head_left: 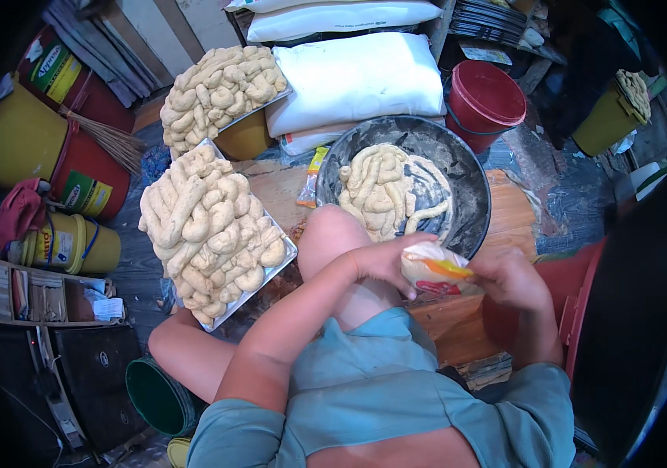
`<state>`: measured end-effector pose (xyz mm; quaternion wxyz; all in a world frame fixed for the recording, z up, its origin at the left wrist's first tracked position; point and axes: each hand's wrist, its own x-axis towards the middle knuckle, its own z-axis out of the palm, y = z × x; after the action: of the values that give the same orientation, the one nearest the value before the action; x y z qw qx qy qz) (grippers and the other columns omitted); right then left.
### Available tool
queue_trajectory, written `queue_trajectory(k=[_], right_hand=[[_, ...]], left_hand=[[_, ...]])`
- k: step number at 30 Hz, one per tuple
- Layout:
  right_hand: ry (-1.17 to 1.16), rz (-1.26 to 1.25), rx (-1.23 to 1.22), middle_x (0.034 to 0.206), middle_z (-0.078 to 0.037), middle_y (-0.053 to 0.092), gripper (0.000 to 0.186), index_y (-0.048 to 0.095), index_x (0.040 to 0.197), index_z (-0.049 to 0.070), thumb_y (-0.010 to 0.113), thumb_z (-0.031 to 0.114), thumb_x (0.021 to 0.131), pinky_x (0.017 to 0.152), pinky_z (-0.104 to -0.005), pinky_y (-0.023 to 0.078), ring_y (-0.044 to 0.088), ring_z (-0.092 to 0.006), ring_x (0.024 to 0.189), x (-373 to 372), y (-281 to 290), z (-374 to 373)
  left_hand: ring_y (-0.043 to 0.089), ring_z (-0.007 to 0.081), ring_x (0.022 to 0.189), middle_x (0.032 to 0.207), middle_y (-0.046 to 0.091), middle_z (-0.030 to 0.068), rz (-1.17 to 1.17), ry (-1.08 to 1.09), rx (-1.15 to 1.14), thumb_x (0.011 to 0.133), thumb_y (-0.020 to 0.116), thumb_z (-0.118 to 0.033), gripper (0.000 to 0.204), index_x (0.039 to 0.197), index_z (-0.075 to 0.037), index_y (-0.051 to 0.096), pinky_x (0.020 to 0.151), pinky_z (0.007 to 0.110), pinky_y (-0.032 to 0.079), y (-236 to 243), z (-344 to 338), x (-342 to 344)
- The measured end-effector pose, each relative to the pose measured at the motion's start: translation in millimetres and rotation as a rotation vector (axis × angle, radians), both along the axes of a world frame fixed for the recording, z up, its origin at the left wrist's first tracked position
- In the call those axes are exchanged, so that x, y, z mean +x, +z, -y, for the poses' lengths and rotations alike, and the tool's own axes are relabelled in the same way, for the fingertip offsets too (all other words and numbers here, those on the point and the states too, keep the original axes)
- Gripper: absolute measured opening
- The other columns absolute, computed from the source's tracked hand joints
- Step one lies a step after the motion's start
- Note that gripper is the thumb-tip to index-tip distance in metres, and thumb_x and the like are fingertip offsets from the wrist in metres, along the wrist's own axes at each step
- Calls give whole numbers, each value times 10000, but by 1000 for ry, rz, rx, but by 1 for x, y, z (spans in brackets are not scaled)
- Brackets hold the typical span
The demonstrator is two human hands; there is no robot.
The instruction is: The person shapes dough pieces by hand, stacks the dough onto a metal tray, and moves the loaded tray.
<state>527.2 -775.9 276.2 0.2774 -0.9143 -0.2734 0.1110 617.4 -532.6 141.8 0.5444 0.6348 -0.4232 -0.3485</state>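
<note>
My left hand (384,261) is closed around a plastic packet (429,264) with a pale filling and a yellow and red print. At the packet's other end, the fingers of my right hand (511,279) pinch its edge. Both hands are over my lap, just in front of a wide black basin (474,187). Ropes of pale dough (375,187) lie in a coil inside it, with floury dust around them. To the left, a metal tray (275,285) bears a high heap of twisted dough pieces (208,226).
Behind stands another tray heaped with dough twists (220,90). White sacks (357,78) are stacked at the back, beside a red bucket (487,101). More buckets, a straw broom (107,140) and a green bin (160,396) stand left. A large dark panel (630,312) rises close on my right.
</note>
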Motion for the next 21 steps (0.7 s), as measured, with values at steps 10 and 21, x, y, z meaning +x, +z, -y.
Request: queue_trajectory(k=[10,21], right_hand=[[-329,-254,385,739,-51,616,163,629,905,3,636,165,897,617,-292,474,588,-129,680,109,3,-18],[-387,-948,1442,1313,-194,527,711,324,1446,54,671,306,879,940,-382,513,585,-263,1149,121,-64,-17]], left_hand=[[561,259,1209,1321,561,143,-1177,293,-335,783,770,-204,739,1393,-30,392,1052,403,440,4,-3,-34],[629,288,1111,1267,592,198,-1359,204,-574,875,659,-329,658,1374,22,415,988,421,496,0,10,-1]])
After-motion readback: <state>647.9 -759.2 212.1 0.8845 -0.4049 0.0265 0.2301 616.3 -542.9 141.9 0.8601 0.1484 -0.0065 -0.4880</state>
